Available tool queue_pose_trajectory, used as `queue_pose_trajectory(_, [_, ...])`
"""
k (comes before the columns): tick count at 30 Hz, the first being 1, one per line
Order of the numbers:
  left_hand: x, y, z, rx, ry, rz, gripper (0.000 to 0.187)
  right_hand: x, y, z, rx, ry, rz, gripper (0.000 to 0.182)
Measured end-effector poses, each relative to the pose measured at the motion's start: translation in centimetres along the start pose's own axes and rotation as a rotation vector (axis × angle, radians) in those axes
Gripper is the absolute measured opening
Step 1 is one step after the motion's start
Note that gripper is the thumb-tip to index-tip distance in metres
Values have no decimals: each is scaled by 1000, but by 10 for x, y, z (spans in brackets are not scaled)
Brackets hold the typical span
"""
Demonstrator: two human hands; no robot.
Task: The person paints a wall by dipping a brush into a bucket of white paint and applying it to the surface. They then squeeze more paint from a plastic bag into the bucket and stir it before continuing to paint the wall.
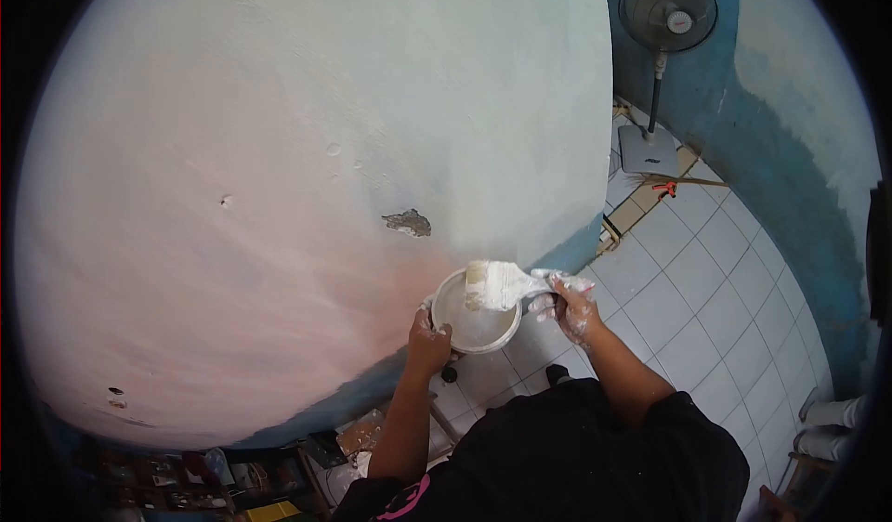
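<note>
My left hand grips the rim of a round white bucket at its left side, with the thumb over the edge. White paint is smeared on both hands. In my right hand is the handle of a wide paintbrush. The brush's bristles are coated white and lie over the bucket's opening, pointing left. Pale liquid shows inside the bucket. Just beyond the bucket stands a wall with whitish paint over pink and blue, and a chipped patch.
A standing fan is at the upper right beside a blue, partly painted wall. An orange-handled object lies on the tiled floor near the fan's base. Shelves with assorted items stand at the lower left.
</note>
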State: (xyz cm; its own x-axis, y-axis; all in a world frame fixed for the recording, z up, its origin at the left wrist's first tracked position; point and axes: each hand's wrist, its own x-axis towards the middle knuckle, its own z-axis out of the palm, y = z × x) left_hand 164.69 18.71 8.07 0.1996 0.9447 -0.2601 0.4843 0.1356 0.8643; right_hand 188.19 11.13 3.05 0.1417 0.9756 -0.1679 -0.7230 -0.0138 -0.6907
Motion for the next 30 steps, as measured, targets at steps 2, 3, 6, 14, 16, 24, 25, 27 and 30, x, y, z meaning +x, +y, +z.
queue_pose_trajectory(2, [5, -8, 2, 5, -11, 89, 44, -3, -14, 1, 4, 11, -30, 36])
queue_pose_trajectory(3, [17, -23, 3, 5, -17, 157, 45, -4, -19, -1, 7, 17, -67, 36])
queue_pose_trajectory(6, [9, 4, 12, -70, -56, 99, 48, -7, -31, -2, 21, 47, -157, 35])
queue_pose_trajectory(14, [25, 30, 38, -112, -137, 129, 53, -9, -40, -18, 64, 118, -278, 29])
queue_pose_trajectory(16, [23, 47, 41, -70, -130, 103, 53, -8, -38, -22, 75, 163, -276, 28])
queue_pose_trajectory(24, [40, 43, 44, 97, -79, 435, 55, -17, -62, -21, -166, 189, -305, 32])
queue_pose_trajectory(25, [40, 42, 44, 123, -76, 452, 55, -18, -69, -20, -348, 94, -390, 30])
queue_pose_trajectory(27, [35, 51, 42, 177, -68, 426, 55, -15, -86, -18, -710, -105, -546, 26])
queue_pose_trajectory(30, [31, 57, 41, 248, -70, 477, 56, -14, -109, 8, -1259, -261, -620, 25])
